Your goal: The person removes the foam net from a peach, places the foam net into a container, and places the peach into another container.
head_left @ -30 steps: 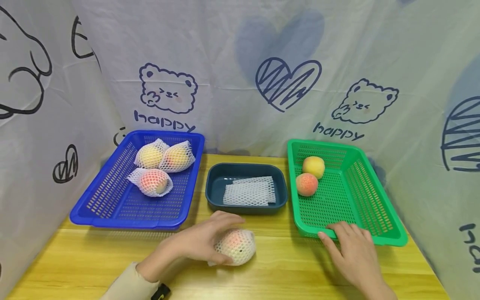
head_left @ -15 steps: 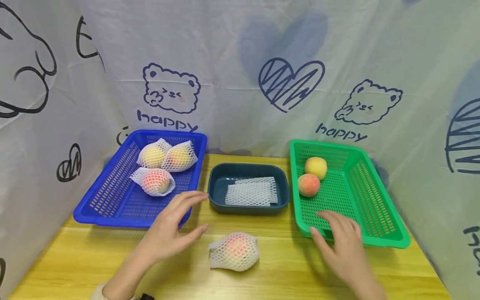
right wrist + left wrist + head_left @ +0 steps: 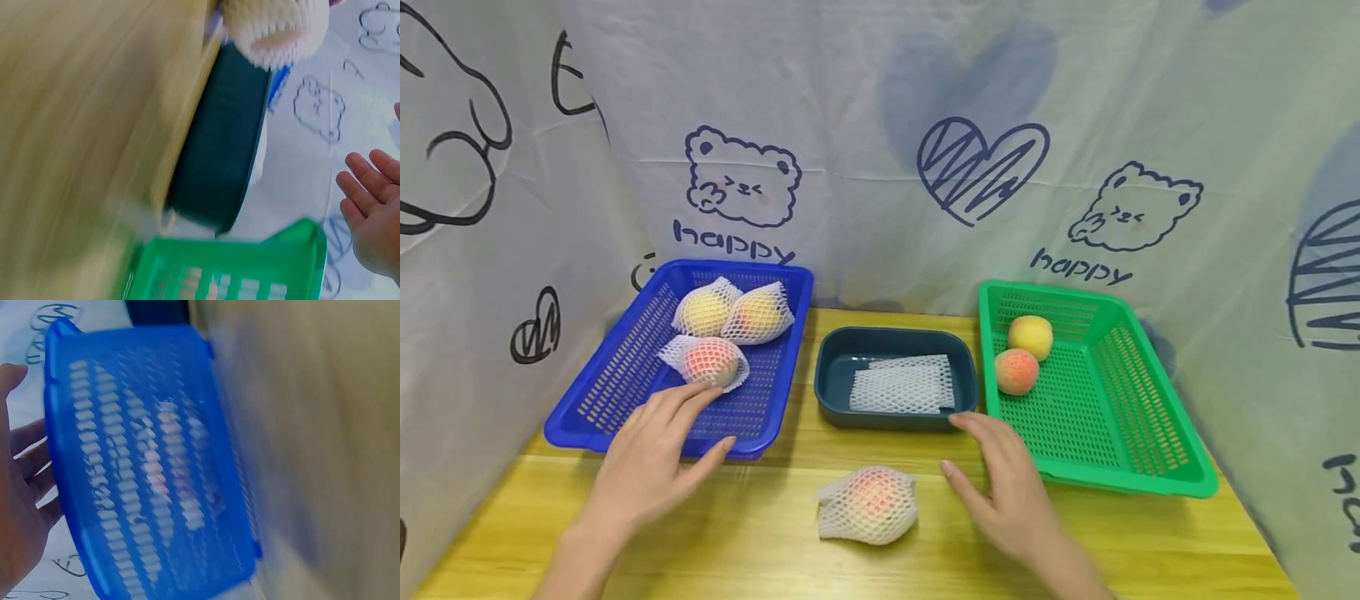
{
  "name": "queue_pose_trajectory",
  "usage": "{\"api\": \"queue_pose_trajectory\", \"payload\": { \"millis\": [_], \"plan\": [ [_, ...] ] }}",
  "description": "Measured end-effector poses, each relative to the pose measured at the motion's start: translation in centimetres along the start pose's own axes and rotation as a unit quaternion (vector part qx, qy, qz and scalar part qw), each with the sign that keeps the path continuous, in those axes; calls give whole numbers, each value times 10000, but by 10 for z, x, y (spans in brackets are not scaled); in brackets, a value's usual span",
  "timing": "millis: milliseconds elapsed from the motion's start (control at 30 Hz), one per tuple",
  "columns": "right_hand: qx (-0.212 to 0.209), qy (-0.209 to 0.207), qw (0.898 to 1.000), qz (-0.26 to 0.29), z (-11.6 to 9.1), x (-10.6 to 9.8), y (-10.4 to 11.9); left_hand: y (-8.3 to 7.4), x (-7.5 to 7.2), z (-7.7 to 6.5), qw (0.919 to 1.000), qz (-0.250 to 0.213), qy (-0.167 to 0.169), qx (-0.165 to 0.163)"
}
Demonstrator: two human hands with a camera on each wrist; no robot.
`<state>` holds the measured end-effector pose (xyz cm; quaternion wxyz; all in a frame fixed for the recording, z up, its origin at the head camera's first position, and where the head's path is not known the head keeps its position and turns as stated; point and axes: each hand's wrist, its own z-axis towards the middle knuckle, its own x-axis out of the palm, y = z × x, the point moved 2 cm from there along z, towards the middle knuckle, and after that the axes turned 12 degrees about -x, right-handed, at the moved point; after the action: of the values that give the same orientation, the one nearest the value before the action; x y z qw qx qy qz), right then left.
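Note:
A peach in a white foam net point(image 3: 874, 505) lies on the table between my hands. My left hand point(image 3: 655, 454) is over the front edge of the blue basket point(image 3: 568, 421), thumb spread from the fingers, holding nothing. Three netted peaches point(image 3: 709, 362) sit in that basket. With fingers extended and nothing in them, my right hand point(image 3: 1011, 492) hovers between the netted peach and the green basket point(image 3: 1135, 479). Two bare peaches point(image 3: 1017, 372) lie along the green basket's left side. In the right wrist view the netted peach point(image 3: 281, 28) shows at the top.
A dark teal tray point(image 3: 895, 422) with white foam nets point(image 3: 901, 385) inside stands between the two baskets. A printed cloth point(image 3: 865, 167) hangs behind and at both sides of the wooden table point(image 3: 790, 567).
My left hand let go of the netted peach and moved left to the blue basket. The right hand left the green basket's rim and moved left toward the netted peach.

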<state>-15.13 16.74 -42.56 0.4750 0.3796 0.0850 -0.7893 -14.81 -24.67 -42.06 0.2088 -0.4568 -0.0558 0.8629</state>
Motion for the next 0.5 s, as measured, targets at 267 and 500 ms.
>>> {"api": "queue_pose_trajectory", "payload": {
  "millis": [267,500],
  "plan": [
    [-492,665,9962,274,10,32,17,25,-1,-13,9939,704,748,-387],
    [-313,1832,9814,474,14,59,23,29,1,-16,9851,1090,1201,-571]
  ]
}}
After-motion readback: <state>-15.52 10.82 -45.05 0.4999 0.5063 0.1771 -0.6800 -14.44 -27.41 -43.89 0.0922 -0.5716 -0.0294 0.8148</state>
